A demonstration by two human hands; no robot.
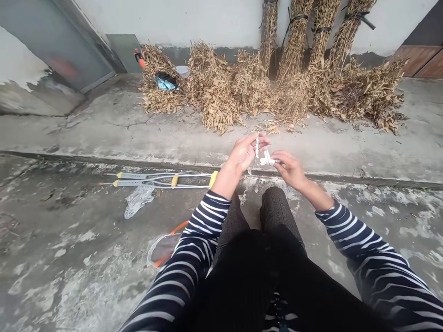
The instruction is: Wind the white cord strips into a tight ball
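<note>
My left hand [244,151] is raised in front of my knees, its fingers partly stretched out to the right. A narrow white strip [256,147] hangs between its thumb and fingers. Close by on the right, my right hand [290,169] pinches a bunched white strip [266,159] between thumb and fingertips. Whether the two white pieces are joined, and what they are made of, I cannot make out. Both hands are held above the edge of a concrete step [166,147].
A pair of crutches [166,180] with yellow pads lies to the left along the step. Below are a clear plastic bag [139,200] and an orange-edged item [166,246], partly behind my sleeve. Dried plant bundles [221,87] line the wall, with a blue cloth-like item [166,83] among them.
</note>
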